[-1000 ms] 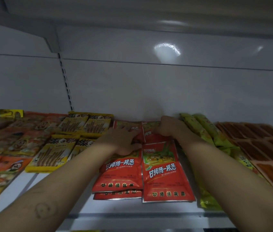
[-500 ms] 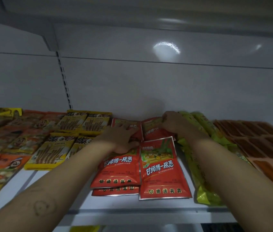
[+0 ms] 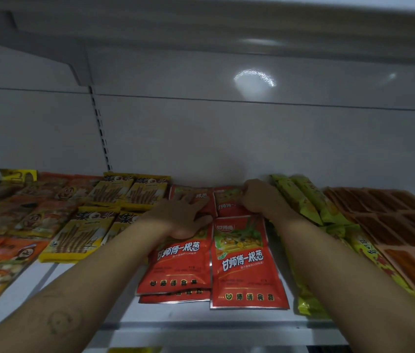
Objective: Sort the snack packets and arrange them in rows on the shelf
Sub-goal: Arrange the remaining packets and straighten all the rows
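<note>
Red snack packets lie in two columns on the white shelf [image 3: 81, 291]. The front right red packet [image 3: 248, 266] lies flat beside the front left red packet [image 3: 179, 266], which tops a small stack. My left hand [image 3: 181, 216] rests flat, fingers spread, on the rear left red packet [image 3: 196, 196]. My right hand [image 3: 259, 196] curls its fingers over the right edge of the rear right red packet [image 3: 228, 201] near the back wall.
Yellow stick-snack packets [image 3: 79, 238] and orange packets [image 3: 10, 253] fill the shelf's left side. Green-yellow packets [image 3: 310, 200] run along the right of the red ones, with orange-brown tray packs [image 3: 400, 225] at far right. Another shelf hangs overhead.
My right hand has slid right along the rear right red packet toward the green-yellow packets. The left hand stays pressed on the rear left packet. The view shifted slightly.
</note>
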Action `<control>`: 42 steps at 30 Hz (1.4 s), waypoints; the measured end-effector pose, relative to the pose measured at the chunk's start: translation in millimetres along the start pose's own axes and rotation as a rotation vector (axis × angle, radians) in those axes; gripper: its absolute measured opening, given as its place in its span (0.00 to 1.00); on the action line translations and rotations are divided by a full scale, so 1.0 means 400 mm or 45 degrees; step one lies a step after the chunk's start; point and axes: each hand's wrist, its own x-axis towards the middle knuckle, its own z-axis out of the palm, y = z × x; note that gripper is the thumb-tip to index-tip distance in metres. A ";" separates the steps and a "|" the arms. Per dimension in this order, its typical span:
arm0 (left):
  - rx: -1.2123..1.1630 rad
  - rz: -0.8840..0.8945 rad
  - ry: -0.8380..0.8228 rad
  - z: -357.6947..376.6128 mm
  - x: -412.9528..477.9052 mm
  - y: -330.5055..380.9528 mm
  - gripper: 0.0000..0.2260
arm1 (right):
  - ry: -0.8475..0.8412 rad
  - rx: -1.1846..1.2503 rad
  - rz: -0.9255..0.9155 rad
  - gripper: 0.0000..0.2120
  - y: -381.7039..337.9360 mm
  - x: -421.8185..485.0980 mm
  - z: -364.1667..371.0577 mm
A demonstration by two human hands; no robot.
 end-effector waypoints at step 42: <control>0.043 0.013 0.000 -0.020 -0.016 -0.034 0.29 | -0.512 -0.609 -0.332 0.27 -0.073 -0.002 -0.024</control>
